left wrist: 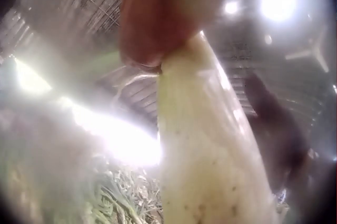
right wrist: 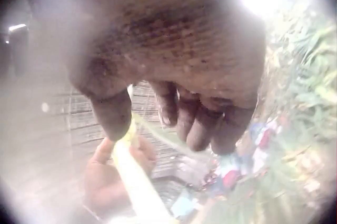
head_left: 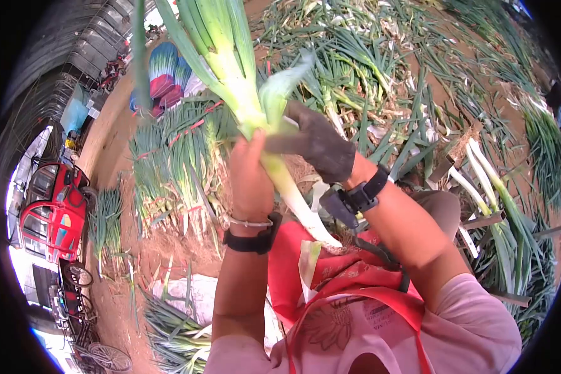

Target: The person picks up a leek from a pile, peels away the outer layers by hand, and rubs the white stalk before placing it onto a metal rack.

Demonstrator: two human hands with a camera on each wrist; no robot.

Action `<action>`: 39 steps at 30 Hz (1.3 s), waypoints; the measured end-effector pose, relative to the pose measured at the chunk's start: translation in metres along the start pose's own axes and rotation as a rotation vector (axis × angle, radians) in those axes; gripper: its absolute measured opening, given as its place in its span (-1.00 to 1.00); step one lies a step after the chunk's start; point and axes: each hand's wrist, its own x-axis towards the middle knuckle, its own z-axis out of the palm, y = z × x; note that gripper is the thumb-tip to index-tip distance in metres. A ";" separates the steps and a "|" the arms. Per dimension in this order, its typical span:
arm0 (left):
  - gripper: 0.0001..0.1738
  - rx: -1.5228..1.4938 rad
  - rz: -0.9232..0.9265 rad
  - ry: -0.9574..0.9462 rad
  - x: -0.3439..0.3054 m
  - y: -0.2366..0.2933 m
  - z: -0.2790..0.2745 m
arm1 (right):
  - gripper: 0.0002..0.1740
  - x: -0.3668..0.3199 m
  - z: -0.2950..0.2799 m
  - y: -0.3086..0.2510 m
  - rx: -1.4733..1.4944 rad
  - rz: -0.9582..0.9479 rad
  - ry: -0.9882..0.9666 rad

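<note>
A thick leek (head_left: 293,196) slants across the head view, green leaves at the top and white root end by the red apron. The bare left hand (head_left: 252,177) grips its stalk midway; in the left wrist view its fingers (left wrist: 158,29) press on the pale stalk (left wrist: 205,145). The right hand (head_left: 321,143), in a dark glove, is beside the stalk, its thumb reaching across and its fingers near a leaf (head_left: 277,93) that bends away. In the right wrist view a gap separates the right hand's (right wrist: 179,71) thumb from its loosely bent fingers; whether the thumb touches is unclear.
Tied leek bundles (head_left: 174,162) stand at the left of the head view. Loose leaves (head_left: 368,68) cover the ground at the top. Several leeks (head_left: 498,193) rest on a metal rack (head_left: 483,221) at the right. A red vehicle (head_left: 56,212) stands far left.
</note>
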 end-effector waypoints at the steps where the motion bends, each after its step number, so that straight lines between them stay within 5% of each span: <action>1: -0.71 -0.622 -0.297 0.046 0.007 0.015 -0.001 | -0.49 0.001 0.001 -0.002 -0.007 -0.011 -0.005; 2: -0.71 -1.245 -0.598 0.089 0.011 0.024 0.000 | -0.50 0.000 0.003 -0.002 0.005 0.035 -0.003; 4: -0.71 -1.062 -0.614 0.172 0.013 0.023 0.000 | -0.50 -0.001 0.010 0.002 0.031 0.105 -0.014; 6: -0.71 -0.698 -0.604 0.028 0.015 0.021 -0.013 | -0.54 0.000 0.015 0.004 -0.031 -0.080 0.025; 8: -0.70 -0.236 -0.244 0.042 0.011 -0.001 -0.006 | -0.57 -0.004 0.024 0.003 -0.234 -0.309 0.003; 10: -0.70 -1.075 -0.655 0.045 0.024 0.014 -0.018 | -0.67 -0.006 0.027 -0.002 0.049 0.114 -0.025; 12: -0.68 -1.072 -0.650 0.085 0.024 0.006 -0.014 | -0.71 -0.015 0.025 0.005 -0.160 -0.043 -0.047; 16: -0.62 -1.082 -0.744 0.182 0.029 -0.015 -0.025 | -0.86 -0.074 0.023 0.016 0.086 0.249 -0.107; 18: -0.63 -0.910 -0.720 0.160 0.033 -0.052 -0.037 | -0.83 -0.115 -0.005 0.021 -0.056 0.480 -0.445; 20: -0.64 -0.869 -0.754 0.234 0.038 -0.078 -0.055 | -0.70 -0.167 -0.040 0.063 -0.192 0.450 -0.607; 22: -0.66 -0.875 -0.765 0.275 0.044 -0.096 -0.074 | -0.62 -0.223 -0.080 0.104 -0.225 0.782 -0.360; 23: -0.60 -0.806 -0.759 0.239 0.048 -0.099 -0.084 | -0.60 -0.232 -0.101 0.114 -0.548 0.786 -0.541; 24: -0.60 -0.801 -0.734 0.254 0.053 -0.093 -0.091 | -0.57 -0.226 -0.113 0.121 -0.882 0.757 -0.708; 25: -0.56 -0.941 -0.736 0.231 0.054 -0.081 -0.097 | -0.57 -0.207 -0.105 0.118 -0.890 0.733 -0.706; 27: -0.46 -1.076 -0.745 0.139 0.053 -0.065 -0.091 | -0.52 -0.165 -0.075 0.104 -1.025 0.329 -0.292; 28: -0.48 -1.127 -0.723 0.119 0.050 -0.058 -0.084 | -0.46 -0.121 -0.046 0.058 -0.731 0.463 -0.202; 30: -0.50 -1.158 -0.706 0.098 0.047 -0.047 -0.070 | -0.54 -0.070 -0.007 0.037 -0.347 0.093 -0.038; 32: -0.55 -1.198 -0.678 0.094 0.048 -0.026 -0.065 | -0.52 -0.031 0.029 0.023 -0.266 -0.190 0.039; 35: -0.63 -1.272 -0.651 0.111 0.049 -0.005 -0.069 | -0.49 -0.009 0.047 0.002 -0.277 0.077 -0.078; 39: -0.71 -1.211 -0.624 0.132 0.051 0.001 -0.075 | -0.58 -0.016 0.060 0.003 -0.297 0.092 -0.009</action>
